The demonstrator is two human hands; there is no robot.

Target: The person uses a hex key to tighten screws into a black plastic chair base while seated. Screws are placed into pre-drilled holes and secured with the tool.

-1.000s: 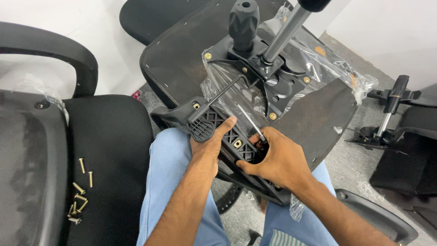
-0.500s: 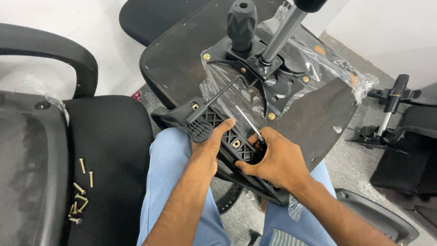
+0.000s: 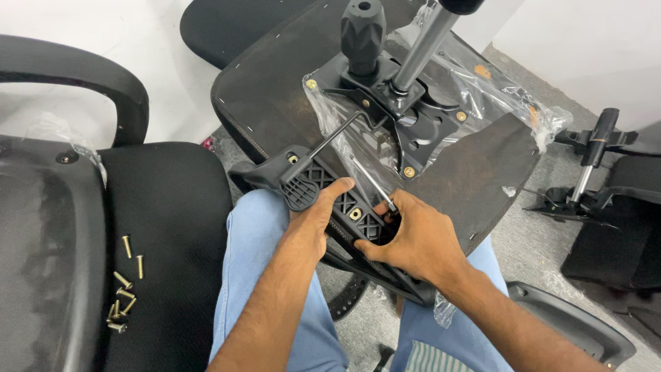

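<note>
A: Where are the hands?

B: My left hand (image 3: 313, 219) is clamped on the black ribbed bracket (image 3: 323, 189) across my lap, thumb over its top edge. My right hand (image 3: 413, 238) pinches the hex key (image 3: 370, 180), grip clenched on its lower end beside a brass bolt (image 3: 355, 214) in the bracket.

A: Step?

B: Looks like fixing the bracket to the upturned seat (image 3: 275, 103). The bolt sits in its hole; I can't tell if it's tight. I judge the key tip has to seat square in a bolt head before turning, with my left bracing the part.

A: Where's the seat?

B: Tilted against my knees, underside up. The metal plate (image 3: 420, 114) with its gas cylinder (image 3: 427, 41) and knob (image 3: 363, 34) is mounted on it, half under a torn clear bag (image 3: 482, 89).

A: Containers?

B: None proper. The bag wraps the plate only. Loose bolts (image 3: 122, 289) lie in a pile on the chair (image 3: 165, 227) to my left, well apart from the hands.

A: Else?

B: Chair base parts (image 3: 592, 172) on the floor at right.
</note>
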